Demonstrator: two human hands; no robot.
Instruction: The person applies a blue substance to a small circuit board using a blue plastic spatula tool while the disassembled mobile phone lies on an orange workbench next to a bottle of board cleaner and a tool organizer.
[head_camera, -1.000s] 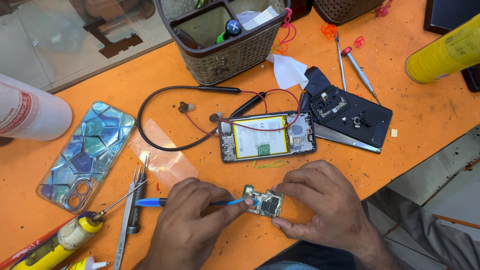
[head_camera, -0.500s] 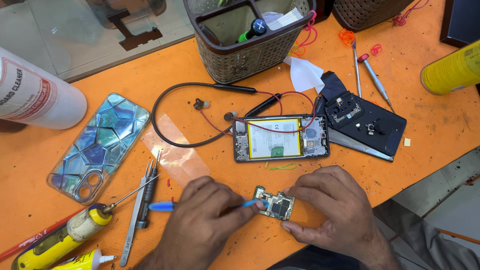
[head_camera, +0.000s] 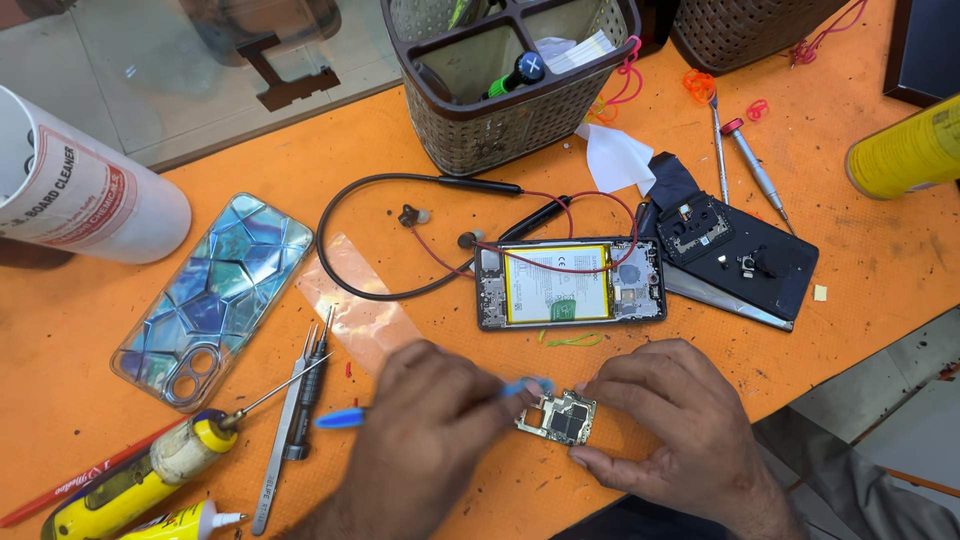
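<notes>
- Orange table (head_camera: 880, 260) carries the work: a small circuit board (head_camera: 557, 416) lies flat near its front edge, just below the opened phone (head_camera: 570, 283) with its yellow-edged battery showing.
- The right hand (head_camera: 672, 418) pins the board at its right side, fingertips closed on the edge; a good hold, since it leaves the top face bare.
- The left hand (head_camera: 425, 440) is wrapped around a blue-handled tool (head_camera: 345, 416), whose tip reaches the board's upper left corner. The hand is blurred, so the exact contact point cannot be told.
- To do this well, I judge: keep the tool low and the strokes short, press lightly, and keep the board flat against the table so it does not skid.
- The board is roughly square with a notched outline, pale metal shields round a dark chip at the middle.
- Tweezers (head_camera: 290, 420) and a yellow bottle (head_camera: 130, 480) lie to the left, a patterned phone case (head_camera: 215, 300) beyond them.
</notes>
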